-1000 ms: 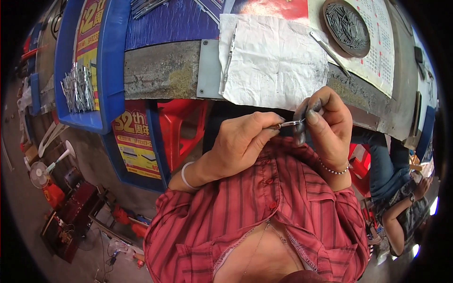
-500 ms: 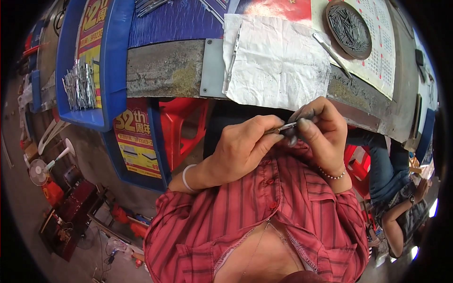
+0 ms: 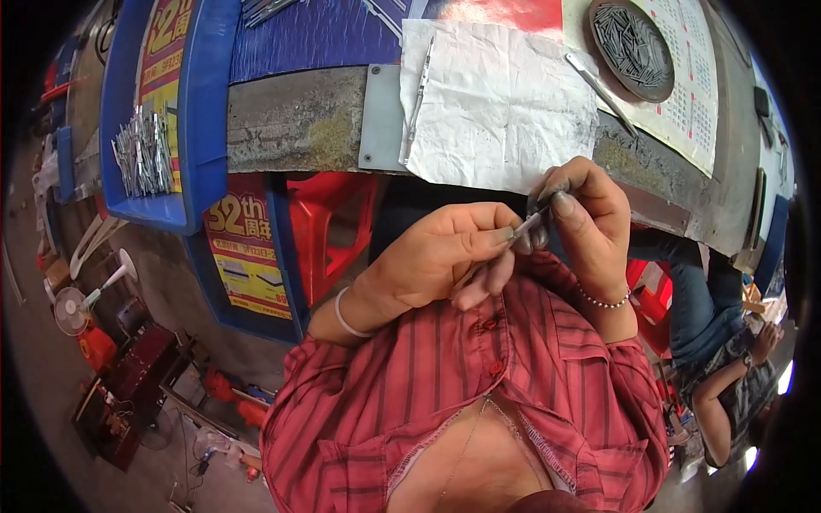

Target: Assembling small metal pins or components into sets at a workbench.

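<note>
A slim silvery metal piece (image 3: 527, 226) spans the gap between my hands, just in front of the bench edge. My left hand (image 3: 453, 256) pinches one end between thumb and forefinger, its other fingers curled below. The darkened fingertips of my right hand (image 3: 590, 221) close round the other end, hiding much of it. On the creased white paper (image 3: 496, 103) beyond lies a thin pen-like metal rod (image 3: 419, 98). A brown round dish (image 3: 657, 81) full of small grey metal pins stands at the far right, with a flat metal tool (image 3: 601, 94) beside it.
At the left, a blue bin (image 3: 209, 111) contains a heap of slim metal rods (image 3: 144, 158). Another blue bin (image 3: 299, 299) sits lower, near a red stool (image 3: 329, 235). The worn bench edge (image 3: 291, 124) runs across. Another person (image 3: 714, 376) sits at the right.
My left hand has turned, its lower fingers dropping and spreading from the pinch. The metal piece now slants more steeply. My right hand has risen slightly.
</note>
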{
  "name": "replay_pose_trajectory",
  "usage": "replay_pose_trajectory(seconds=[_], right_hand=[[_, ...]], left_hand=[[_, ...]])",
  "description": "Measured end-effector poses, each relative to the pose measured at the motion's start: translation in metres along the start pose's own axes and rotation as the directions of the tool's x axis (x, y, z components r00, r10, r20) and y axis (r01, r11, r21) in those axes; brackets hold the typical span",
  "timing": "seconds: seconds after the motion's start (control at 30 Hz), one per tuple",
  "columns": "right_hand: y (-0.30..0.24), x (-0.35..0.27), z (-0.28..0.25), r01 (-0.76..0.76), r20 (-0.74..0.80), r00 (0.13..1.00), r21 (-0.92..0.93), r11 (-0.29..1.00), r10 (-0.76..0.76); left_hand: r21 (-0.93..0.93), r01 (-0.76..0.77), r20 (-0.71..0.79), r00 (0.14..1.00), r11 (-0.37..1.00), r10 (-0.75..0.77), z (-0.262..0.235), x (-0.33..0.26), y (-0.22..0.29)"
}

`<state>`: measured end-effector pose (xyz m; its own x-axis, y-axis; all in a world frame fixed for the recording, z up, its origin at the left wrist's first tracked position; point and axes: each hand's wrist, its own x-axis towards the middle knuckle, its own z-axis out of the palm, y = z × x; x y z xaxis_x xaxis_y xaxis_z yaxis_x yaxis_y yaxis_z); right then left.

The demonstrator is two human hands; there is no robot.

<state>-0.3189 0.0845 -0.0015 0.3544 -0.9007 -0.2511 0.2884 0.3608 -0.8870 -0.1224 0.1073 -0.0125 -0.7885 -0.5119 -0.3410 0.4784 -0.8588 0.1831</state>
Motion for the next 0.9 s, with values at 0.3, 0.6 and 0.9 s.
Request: replay_pose_trajectory(seconds=[0.3, 0.6, 0.9], right_hand=[[-0.001, 0.0, -0.004, -0.012, 0.02, 1.0, -0.079, 0.997, 0.014], [-0.005, -0.001, -0.002, 0.007, 0.062, 0.998, -0.143, 0.99, 0.002], [-0.007, -0.006, 0.0, -0.017, 0.07, 0.997, -0.088, 0.996, 0.023]], left_hand=[[-0.256, 0.096, 0.094, 0.993, 0.962, -0.074, -0.001, 0.007, -0.002], [-0.303, 0.092, -0.007, 0.995, 0.949, -0.099, 0.011, 0.003, -0.003], [-0.361, 0.093, 0.006, 0.995, 0.928, -0.097, 0.015, 0.0, -0.008]])
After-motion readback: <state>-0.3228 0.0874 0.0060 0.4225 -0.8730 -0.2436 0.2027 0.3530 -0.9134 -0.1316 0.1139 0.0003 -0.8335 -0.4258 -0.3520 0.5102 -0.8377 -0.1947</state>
